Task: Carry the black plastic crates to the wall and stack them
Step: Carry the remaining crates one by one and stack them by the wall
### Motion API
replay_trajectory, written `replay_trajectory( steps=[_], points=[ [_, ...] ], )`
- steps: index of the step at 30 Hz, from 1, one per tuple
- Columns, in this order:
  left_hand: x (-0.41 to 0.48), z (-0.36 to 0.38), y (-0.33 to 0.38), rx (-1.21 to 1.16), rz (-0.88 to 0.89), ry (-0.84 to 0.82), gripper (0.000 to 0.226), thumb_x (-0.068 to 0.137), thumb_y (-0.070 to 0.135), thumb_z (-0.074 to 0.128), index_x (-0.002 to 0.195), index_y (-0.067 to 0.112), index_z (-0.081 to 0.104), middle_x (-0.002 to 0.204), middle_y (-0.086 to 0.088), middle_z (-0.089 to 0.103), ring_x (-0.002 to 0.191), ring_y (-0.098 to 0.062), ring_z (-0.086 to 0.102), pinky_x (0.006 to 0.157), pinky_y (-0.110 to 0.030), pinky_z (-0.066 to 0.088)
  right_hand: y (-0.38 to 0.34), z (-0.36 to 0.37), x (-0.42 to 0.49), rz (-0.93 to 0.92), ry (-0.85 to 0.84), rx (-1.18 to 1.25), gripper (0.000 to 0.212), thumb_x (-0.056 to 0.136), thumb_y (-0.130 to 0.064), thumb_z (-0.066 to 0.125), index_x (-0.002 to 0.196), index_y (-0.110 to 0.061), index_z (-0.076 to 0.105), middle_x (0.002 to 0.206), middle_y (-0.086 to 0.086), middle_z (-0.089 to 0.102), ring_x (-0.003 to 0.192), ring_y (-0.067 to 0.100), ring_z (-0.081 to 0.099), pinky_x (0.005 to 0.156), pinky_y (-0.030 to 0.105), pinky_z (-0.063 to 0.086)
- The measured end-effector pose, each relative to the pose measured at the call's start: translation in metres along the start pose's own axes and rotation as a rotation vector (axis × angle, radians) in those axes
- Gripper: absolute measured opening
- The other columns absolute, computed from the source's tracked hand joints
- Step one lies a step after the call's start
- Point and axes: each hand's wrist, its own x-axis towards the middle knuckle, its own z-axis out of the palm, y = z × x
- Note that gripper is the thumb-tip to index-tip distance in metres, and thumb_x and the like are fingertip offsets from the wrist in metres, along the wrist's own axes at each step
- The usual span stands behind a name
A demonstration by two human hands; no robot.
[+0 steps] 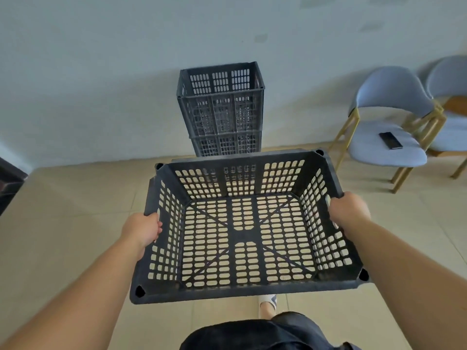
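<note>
Two bare arms outstretched, my left hand (141,231) and right hand (350,210) gripping the black crate (242,231) side rims, fingers curled over, stacked crates (221,109) against wall (101,72) ahead

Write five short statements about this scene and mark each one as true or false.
1. The left hand and the right hand grip the carried crate on opposite sides. True.
2. A phone lies inside the carried crate. False: the crate is empty; the phone lies on the seat of a blue chair.
3. A stack of black crates stands at the wall. True.
4. The carried crate rests on top of the stack. False: it is held in the air, in front of the stack, above the tiled floor.
5. The blue chair stands to the left of the stack. False: it stands to the right.
</note>
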Motion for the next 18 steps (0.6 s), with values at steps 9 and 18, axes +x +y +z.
replay_trajectory(
  steps=[9,18],
  points=[
    [0.082,0.028,0.118,-0.036,-0.028,0.025,0.032,0.101,0.018,0.050,0.076,0.003,0.065,0.072,-0.012,0.068,0.061,-0.024,0.056,0.064,-0.037,0.043,-0.116,-0.011,0.133,-0.083,-0.045,-0.029,0.032,0.096,-0.020,0.052,0.112,0.006,0.062,0.104,0.024,0.068,0.095,0.042,0.065,0.087,0.052,0.056],
    [0.207,0.005,0.233,-0.145,-0.016,-0.090,0.020,0.095,0.012,0.057,0.083,0.000,0.066,0.073,-0.013,0.065,0.064,-0.026,0.056,0.075,-0.042,0.051,-0.255,-0.001,0.233,-0.094,-0.009,0.003,0.018,0.086,-0.013,0.055,0.088,0.002,0.065,0.083,0.018,0.066,0.075,0.034,0.064,0.069,0.045,0.059]
  ],
)
